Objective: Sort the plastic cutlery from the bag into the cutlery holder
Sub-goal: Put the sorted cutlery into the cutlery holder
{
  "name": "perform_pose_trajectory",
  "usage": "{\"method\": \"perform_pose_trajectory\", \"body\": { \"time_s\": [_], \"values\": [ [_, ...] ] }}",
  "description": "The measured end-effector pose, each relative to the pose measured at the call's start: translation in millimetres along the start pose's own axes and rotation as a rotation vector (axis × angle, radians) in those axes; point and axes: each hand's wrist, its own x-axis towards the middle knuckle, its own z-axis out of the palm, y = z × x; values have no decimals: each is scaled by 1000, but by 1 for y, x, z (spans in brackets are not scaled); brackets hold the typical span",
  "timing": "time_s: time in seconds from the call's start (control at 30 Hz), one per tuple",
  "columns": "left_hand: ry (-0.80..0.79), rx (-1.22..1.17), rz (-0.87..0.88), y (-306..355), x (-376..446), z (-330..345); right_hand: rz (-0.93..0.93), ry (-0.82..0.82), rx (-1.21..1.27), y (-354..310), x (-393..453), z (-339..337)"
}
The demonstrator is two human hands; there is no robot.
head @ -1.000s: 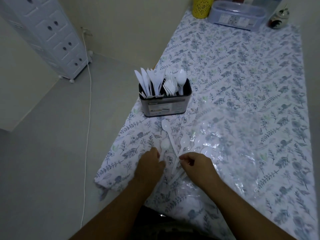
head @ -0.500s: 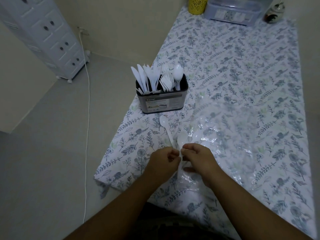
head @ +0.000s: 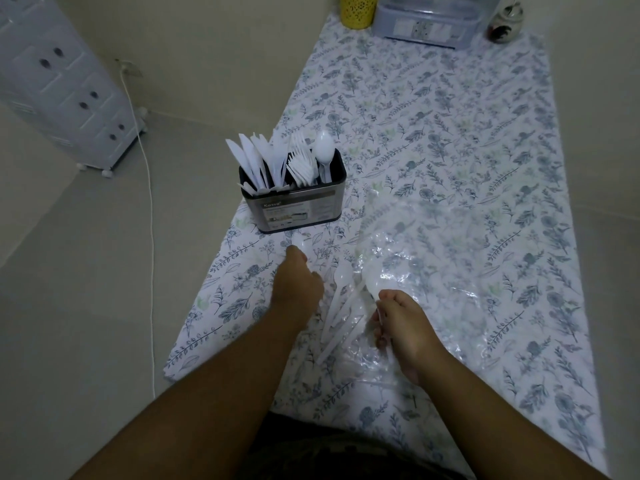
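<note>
A black and steel cutlery holder (head: 294,211) stands on the floral tablecloth, with white knives on the left, forks in the middle and one spoon (head: 324,150) on the right. A clear plastic bag (head: 440,258) lies flat to its right. Loose white spoons (head: 341,289) lie between my hands at the bag's mouth. My left hand (head: 298,284) is curled just below the holder, and a blurred white spoon tip shows past its fingertips. My right hand (head: 403,329) pinches a white spoon handle at the bag's near edge.
The tablecloth's left edge (head: 221,306) drops to the floor close to my left hand. A yellow cup (head: 356,10), a clear lidded box (head: 429,24) and a small round jar (head: 504,26) stand at the far end. A white drawer unit (head: 65,88) and a cord (head: 149,216) are on the floor.
My hands had met over the spoons; now they have parted. The left hand has moved forward toward the holder and the right hand has drawn back toward me.
</note>
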Motion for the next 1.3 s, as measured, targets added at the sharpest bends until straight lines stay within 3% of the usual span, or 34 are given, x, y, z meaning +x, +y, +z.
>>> {"method": "perform_pose_trajectory", "body": {
  "time_s": [0.17,0.37,0.5,0.67,0.77,0.93,1.1,1.3],
  "values": [
    [-18,-143,48,2,-18,-9,10,-49,83,-1,1,-7],
    [-215,-431,-4,13,-72,3,12,-108,205,-3,-1,3],
    [-186,-361,78,19,-84,13,10,-97,265,1,-4,0],
    [-183,-107,271,24,-79,12,41,-76,307,10,-3,-11],
    [-106,-2,215,17,-58,14,59,-72,338,16,-1,-18],
    [-152,164,151,8,-42,24,109,-111,386,24,0,-24],
    [-117,102,130,6,-44,24,90,-87,351,28,0,-24],
    [-154,-153,74,19,-69,21,-22,-21,277,28,2,-24]
  ]
}}
